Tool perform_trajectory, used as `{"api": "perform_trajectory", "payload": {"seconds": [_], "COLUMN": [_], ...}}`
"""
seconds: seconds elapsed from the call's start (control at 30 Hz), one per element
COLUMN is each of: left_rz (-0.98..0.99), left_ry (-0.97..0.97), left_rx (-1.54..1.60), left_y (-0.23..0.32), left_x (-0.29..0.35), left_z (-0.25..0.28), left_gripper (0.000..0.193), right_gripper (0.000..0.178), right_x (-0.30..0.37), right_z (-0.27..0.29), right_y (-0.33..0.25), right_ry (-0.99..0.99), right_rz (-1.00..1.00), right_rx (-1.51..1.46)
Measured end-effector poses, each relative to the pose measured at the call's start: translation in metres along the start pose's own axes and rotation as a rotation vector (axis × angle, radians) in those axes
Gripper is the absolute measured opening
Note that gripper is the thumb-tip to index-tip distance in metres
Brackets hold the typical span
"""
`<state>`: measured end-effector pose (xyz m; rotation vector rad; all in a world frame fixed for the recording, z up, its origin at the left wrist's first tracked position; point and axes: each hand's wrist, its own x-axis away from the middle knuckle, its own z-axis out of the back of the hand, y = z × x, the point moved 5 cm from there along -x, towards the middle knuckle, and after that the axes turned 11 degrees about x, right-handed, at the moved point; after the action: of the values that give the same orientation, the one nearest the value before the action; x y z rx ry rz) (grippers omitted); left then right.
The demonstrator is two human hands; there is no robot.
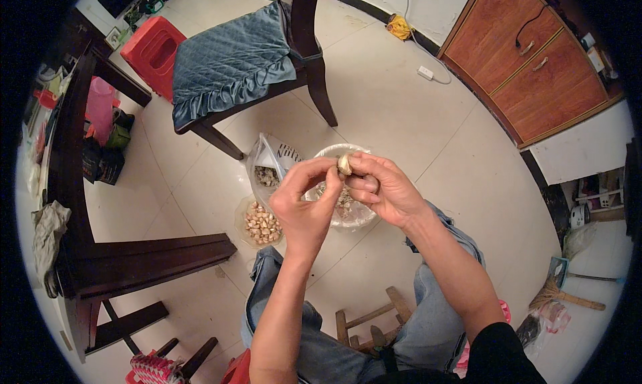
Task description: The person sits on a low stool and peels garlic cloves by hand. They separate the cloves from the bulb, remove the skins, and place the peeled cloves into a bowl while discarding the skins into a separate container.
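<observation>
clearly, the garlic clove (344, 165) sits between the two hands, up in the air above the floor (428, 150), its pale side showing. the left hand (302, 195) has thumb and forefinger drawn close together against the clove's left side, while the right hand (389, 188) pinches it from the other side, its remaining fingers (364, 197) curled in underneath; what, if anything, lies inside that curl i cannot tell. beneath the fingers, partly hidden by both hands, stands a round pale basin (366, 218) with light scraps in it. just left of the fingers, and lower than them, a printed plastic bag (284, 150) leans open beside the basin, greyish bits inside. farther left and nearer the person's knees, a shallow clear dish (239, 218) holds a heap of loose cloves (263, 225). beyond the fingers, to the left, is a dark chair with a blue quilted cushion (231, 56), with a red stool (148, 56) past it; well off to the right of the fingers is a wooden cabinet (505, 49).
</observation>
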<state>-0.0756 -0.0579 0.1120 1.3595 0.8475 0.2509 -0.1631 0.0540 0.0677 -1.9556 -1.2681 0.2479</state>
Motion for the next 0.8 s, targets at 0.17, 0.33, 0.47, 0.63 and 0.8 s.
{"api": "perform_trajectory", "payload": {"seconds": [0.17, 0.33, 0.47, 0.63, 0.8], "left_rz": [0.312, 0.36, 0.329, 0.218, 0.046], "left_ry": [0.051, -0.028, -0.076, -0.108, -0.155], "left_rx": [0.274, 0.209, 0.191, 0.123, -0.056], "left_y": [-0.025, -0.027, -0.013, -0.011, 0.004], "left_x": [-0.002, 0.0, -0.001, -0.001, -0.002], "left_z": [0.008, 0.004, -0.003, -0.003, -0.007], "left_gripper": [0.012, 0.016, 0.021, 0.025, 0.024], "right_gripper": [0.017, 0.017, 0.018, 0.022, 0.025], "right_x": [0.001, 0.002, 0.001, 0.002, 0.005], "right_z": [0.0, 0.002, 0.005, -0.002, -0.002], "right_y": [-0.003, -0.014, -0.014, -0.012, -0.012], "right_ry": [-0.043, 0.004, 0.058, 0.08, 0.107], "right_rz": [0.0, 0.052, 0.106, 0.119, 0.124], "right_rx": [-0.08, -0.007, 0.141, 0.255, 0.359]}}
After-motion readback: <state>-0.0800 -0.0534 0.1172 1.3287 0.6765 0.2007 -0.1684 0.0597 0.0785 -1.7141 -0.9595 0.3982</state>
